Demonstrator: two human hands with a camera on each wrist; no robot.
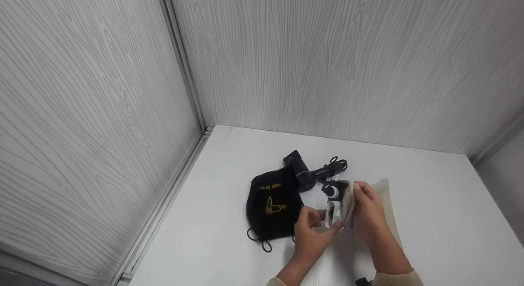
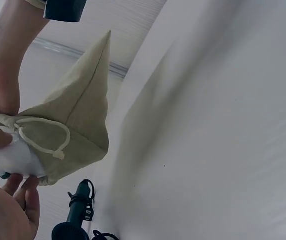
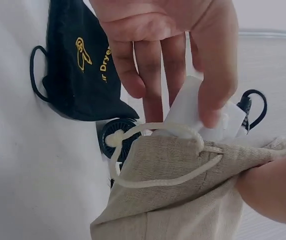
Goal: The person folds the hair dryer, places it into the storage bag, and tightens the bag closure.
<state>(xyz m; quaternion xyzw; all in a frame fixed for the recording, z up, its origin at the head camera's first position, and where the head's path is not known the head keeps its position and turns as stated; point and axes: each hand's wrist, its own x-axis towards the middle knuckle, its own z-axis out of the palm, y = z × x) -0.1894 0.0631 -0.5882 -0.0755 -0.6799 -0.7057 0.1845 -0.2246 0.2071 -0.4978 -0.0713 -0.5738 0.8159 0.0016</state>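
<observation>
My left hand [image 1: 313,236] pinches a smooth white object [image 3: 185,105] between thumb and fingers; its exact kind is unclear. The white object sits at the mouth of a beige cloth drawstring bag [image 2: 78,107], partly inside it. With thumb and fingers, my right hand [image 1: 370,214] grips the bag's rim on the other side. A cream cord loop hangs from the bag's mouth in both wrist views. Beyond the hands, a black item with a white round end [image 1: 331,191] shows beside the bag's opening; the bag's inside is mostly hidden.
Left of the hands, a black drawstring pouch [image 1: 272,204] marked "Hair Dryer" lies on the white table [image 1: 200,220]. A dark hair dryer [image 1: 302,173] with a bundled cord [image 1: 337,165] lies behind. Grey wood-grain panels [image 1: 319,64] border the table.
</observation>
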